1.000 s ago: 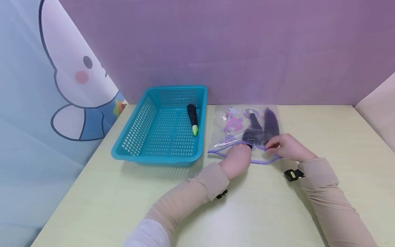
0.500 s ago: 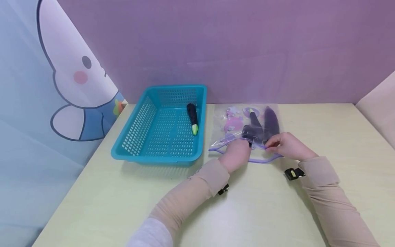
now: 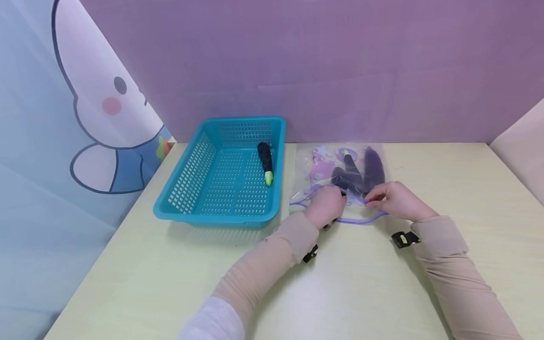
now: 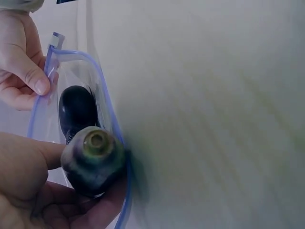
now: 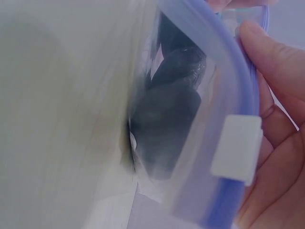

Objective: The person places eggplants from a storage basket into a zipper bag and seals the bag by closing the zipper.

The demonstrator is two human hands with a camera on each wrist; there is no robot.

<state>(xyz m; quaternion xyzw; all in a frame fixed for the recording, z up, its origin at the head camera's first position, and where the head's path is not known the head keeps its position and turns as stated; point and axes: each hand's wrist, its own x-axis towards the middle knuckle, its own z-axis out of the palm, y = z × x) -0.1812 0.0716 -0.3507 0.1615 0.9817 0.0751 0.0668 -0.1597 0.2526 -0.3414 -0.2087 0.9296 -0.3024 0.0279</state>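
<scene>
My left hand (image 3: 325,204) grips an eggplant (image 4: 93,164) at the mouth of a clear zip bag (image 3: 303,172) with a purple rim. Thumb and fingers lie around its greenish stem end, seen close in the left wrist view; the dark body reaches into the bag. My right hand (image 3: 393,200) pinches the rim at the right side and holds the mouth apart, near the white slider (image 5: 237,149). Inside the bag lie a dark eggplant with a green tip (image 3: 352,170) and another dark purple eggplant (image 3: 374,169).
Left of the bag stands a blue-green plastic basket (image 3: 159,208) with one eggplant (image 3: 265,163) along its right side. A purple backdrop (image 3: 297,71) rises behind the pale table (image 3: 148,283). A rabbit-printed curtain (image 3: 34,212) hangs at the left.
My left hand has moved a little away from me, sliding its eggplant deeper into the bag. The right hand keeps its hold on the rim, and the basket stays put.
</scene>
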